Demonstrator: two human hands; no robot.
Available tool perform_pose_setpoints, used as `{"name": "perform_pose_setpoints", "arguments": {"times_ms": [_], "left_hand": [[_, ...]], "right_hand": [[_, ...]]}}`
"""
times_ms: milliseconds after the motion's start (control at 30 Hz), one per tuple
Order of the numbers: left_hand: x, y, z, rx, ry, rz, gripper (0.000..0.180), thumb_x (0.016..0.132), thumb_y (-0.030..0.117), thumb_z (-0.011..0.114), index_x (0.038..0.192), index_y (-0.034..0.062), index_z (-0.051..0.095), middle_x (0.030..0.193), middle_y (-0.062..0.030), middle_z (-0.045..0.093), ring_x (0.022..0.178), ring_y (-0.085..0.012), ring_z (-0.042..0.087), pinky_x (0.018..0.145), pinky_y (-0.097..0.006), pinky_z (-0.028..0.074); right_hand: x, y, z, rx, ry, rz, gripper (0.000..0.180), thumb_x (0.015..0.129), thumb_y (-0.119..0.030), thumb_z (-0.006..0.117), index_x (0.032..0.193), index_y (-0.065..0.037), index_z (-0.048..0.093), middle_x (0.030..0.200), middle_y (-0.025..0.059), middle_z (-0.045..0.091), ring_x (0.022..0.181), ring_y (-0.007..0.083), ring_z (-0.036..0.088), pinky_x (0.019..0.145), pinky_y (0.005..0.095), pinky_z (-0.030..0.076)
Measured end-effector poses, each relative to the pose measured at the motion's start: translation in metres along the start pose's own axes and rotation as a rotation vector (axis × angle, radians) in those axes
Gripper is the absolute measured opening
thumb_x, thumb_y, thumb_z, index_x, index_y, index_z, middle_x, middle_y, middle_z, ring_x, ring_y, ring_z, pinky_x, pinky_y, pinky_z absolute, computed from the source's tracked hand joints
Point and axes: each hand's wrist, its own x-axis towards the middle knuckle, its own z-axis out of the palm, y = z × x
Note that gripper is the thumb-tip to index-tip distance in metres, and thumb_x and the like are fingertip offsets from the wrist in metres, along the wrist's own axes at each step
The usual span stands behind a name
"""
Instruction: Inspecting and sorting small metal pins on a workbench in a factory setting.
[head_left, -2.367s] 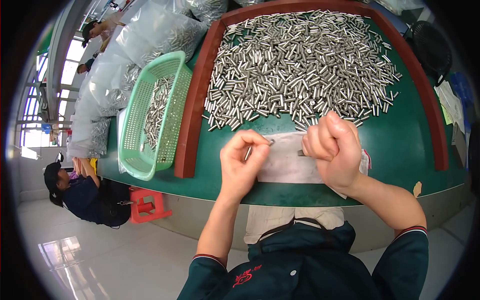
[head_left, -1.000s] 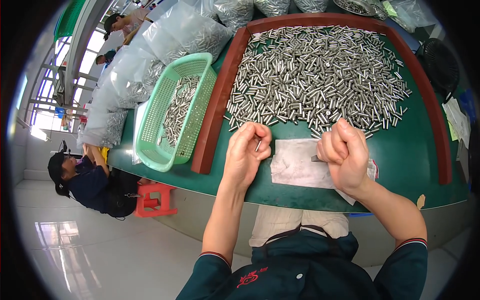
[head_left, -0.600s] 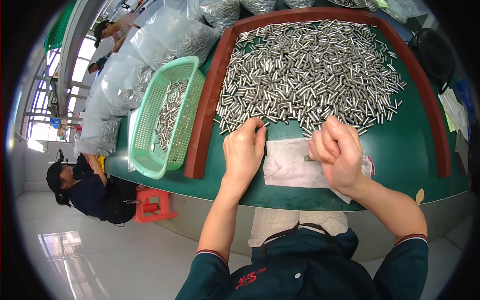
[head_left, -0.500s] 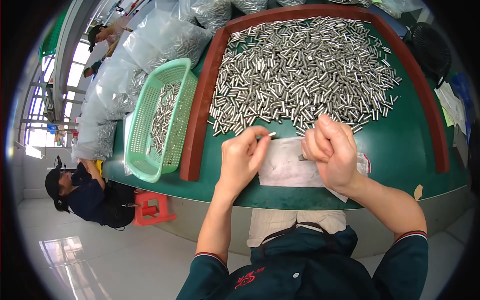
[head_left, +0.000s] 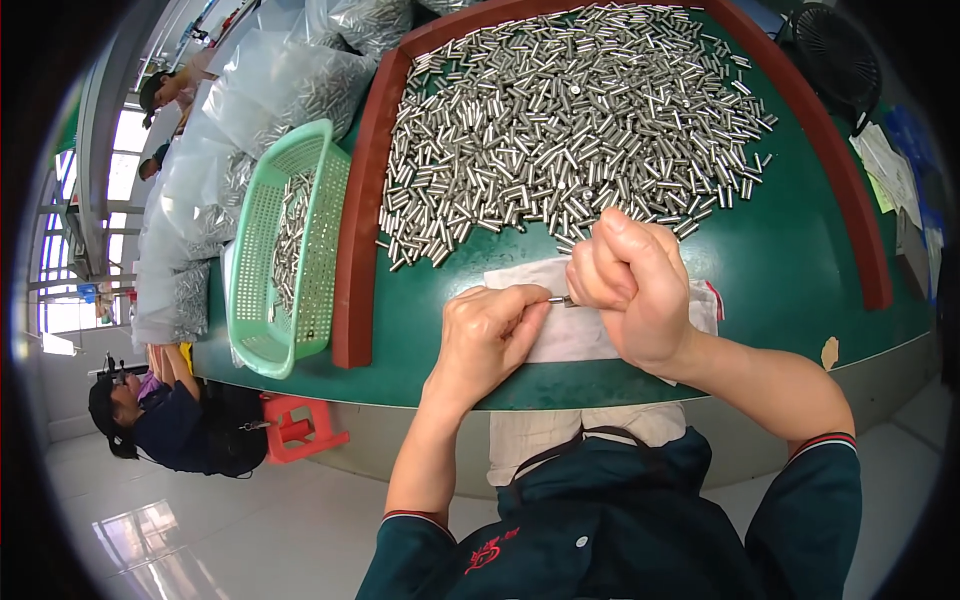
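Observation:
A small silvery metal pin point(head_left: 557, 300) is pinched between the thumb and forefinger of my left hand point(head_left: 482, 338). Its free end points at my right hand point(head_left: 640, 300), which is curled into a fist with the thumb uppermost. A thin dark piece point(head_left: 570, 303) shows at the lower edge of that fist, meeting or nearly meeting the pin; the fingers hide the rest. Both hands are above a pale cloth point(head_left: 572, 345) on the green table. Just beyond them spreads a large heap of similar metal pins point(head_left: 570, 130).
A red-brown frame point(head_left: 358, 270) borders the heap on three sides. Left of it stands a light green perforated basket point(head_left: 262, 340) with pins inside. Clear bags point(head_left: 290, 80) of pins line the far left. A black fan point(head_left: 835, 60) is at back right. A co-worker point(head_left: 185, 420) sits at left.
My left hand has brought its pin down and right, up against my right fist. The whole view has shifted slightly, so the table things appear further left and higher.

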Motion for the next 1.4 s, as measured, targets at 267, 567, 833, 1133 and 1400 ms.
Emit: {"name": "perform_pose_setpoints", "arguments": {"times_ms": [267, 567, 833, 1133, 1400], "left_hand": [[0.0, -0.001, 0.001, 0.001, 0.002, 0.015, 0.006, 0.067, 0.004, 0.064, 0.072, 0.0056, 0.06, 0.047, -0.0038, 0.049, 0.04, -0.0176, 0.047, 0.044, -0.029, 0.038], [-0.002, -0.003, 0.002, -0.064, 0.054, 0.038, 0.01, 0.065, 0.001, 0.066, 0.073, 0.0046, 0.062, 0.047, -0.0032, 0.048, 0.041, -0.0147, 0.043, 0.043, -0.027, 0.034], [0.001, -0.004, -0.001, -0.063, -0.013, 0.042, 0.007, 0.066, 0.002, 0.064, 0.072, 0.0038, 0.061, 0.054, -0.0069, 0.055, 0.045, -0.0218, 0.051, 0.047, -0.03, 0.039], [-0.001, -0.002, -0.003, -0.017, -0.017, 0.046, 0.006, 0.067, 0.002, 0.063, 0.072, 0.0046, 0.06, 0.053, -0.0072, 0.054, 0.047, -0.0227, 0.052, 0.048, -0.031, 0.038], [-0.002, -0.018, -0.017, -1.297, 0.01, -0.442, 0.007, 0.079, 0.004, 0.055, 0.086, 0.0029, 0.052, 0.08, -0.0051, 0.051, 0.052, -0.0019, 0.033, 0.043, -0.016, 0.025]], "right_hand": [[-0.002, 0.001, 0.002, 0.017, 0.019, 0.004, 0.042, 0.088, -0.021, 0.032, 0.048, -0.012, 0.025, 0.04, -0.0018, 0.024, 0.039, 0.0088, 0.017, 0.041, 0.0252, 0.019], [-0.002, 0.0, 0.004, 0.033, 0.011, -0.011, 0.042, 0.088, -0.022, 0.031, 0.048, -0.013, 0.025, 0.04, -0.0022, 0.024, 0.038, 0.0087, 0.017, 0.04, 0.0252, 0.018], [-0.006, 0.007, 0.009, -0.073, -0.021, -0.068, 0.042, 0.088, -0.02, 0.032, 0.048, -0.011, 0.025, 0.041, -0.0027, 0.023, 0.039, 0.0083, 0.018, 0.042, 0.0249, 0.02], [-0.007, 0.007, 0.013, -0.163, -0.039, -0.074, 0.042, 0.088, -0.02, 0.034, 0.049, -0.01, 0.026, 0.043, -0.0011, 0.025, 0.041, 0.0083, 0.022, 0.044, 0.0247, 0.022], [-0.006, 0.008, 0.006, 0.004, -0.022, -0.058, 0.04, 0.087, -0.016, 0.037, 0.05, -0.008, 0.026, 0.045, -0.0032, 0.025, 0.042, 0.0061, 0.023, 0.042, 0.0231, 0.019]]}}
